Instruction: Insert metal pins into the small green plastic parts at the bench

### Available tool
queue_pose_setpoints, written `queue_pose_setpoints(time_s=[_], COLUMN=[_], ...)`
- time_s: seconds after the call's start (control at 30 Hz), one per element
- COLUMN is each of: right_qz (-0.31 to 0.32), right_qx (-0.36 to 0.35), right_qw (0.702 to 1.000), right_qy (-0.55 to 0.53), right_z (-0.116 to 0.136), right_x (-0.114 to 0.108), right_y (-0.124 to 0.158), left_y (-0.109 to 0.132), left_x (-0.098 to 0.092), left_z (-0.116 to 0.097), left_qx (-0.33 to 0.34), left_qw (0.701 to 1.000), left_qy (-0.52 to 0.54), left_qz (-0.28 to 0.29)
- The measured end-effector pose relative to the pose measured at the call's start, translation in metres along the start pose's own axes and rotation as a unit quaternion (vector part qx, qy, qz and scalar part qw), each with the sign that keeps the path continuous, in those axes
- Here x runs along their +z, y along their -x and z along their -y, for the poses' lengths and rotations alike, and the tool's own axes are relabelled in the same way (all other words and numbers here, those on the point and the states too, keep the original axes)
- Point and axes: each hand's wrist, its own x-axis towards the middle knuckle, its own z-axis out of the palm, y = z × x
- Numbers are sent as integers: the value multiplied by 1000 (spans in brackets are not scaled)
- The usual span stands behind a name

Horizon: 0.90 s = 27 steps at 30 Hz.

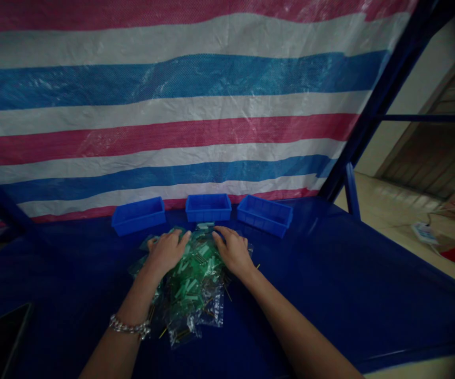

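A heap of clear plastic bags [194,281] holding small green and pale pieces lies on the blue table, with a few thin yellowish sticks poking out at its edges. My left hand [168,250] rests on the heap's left side, thumb and fingers apart. On the right side of the same heap lies my right hand [233,251], its fingers also spread. Both palms face down, and what is under them is hidden. Neither hand is closed around a bag. The small pieces are too blurred to name.
Behind the heap stand three blue plastic bins: a left bin [138,216], a middle bin [208,208] and a right bin [265,215]. A striped tarp [172,126] hangs at the table's back. A dark flat device [0,342] lies at the lower left. Blue frame posts rise on both sides.
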Motion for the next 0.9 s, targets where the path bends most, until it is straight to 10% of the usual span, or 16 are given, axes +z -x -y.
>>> queue_pose_setpoints(time_s=[0.2,0.9], right_qz=[-5,68], right_qx=[14,17], right_qw=[1000,997], right_qy=[7,9], right_z=[-2,-1], right_x=[-1,-3], right_y=[-1,-1], left_y=[-30,-18], left_x=[-15,-5], left_z=[40,40], left_qx=[-52,0], left_qw=[986,991], left_qy=[-31,-48], left_qz=[-157,-125])
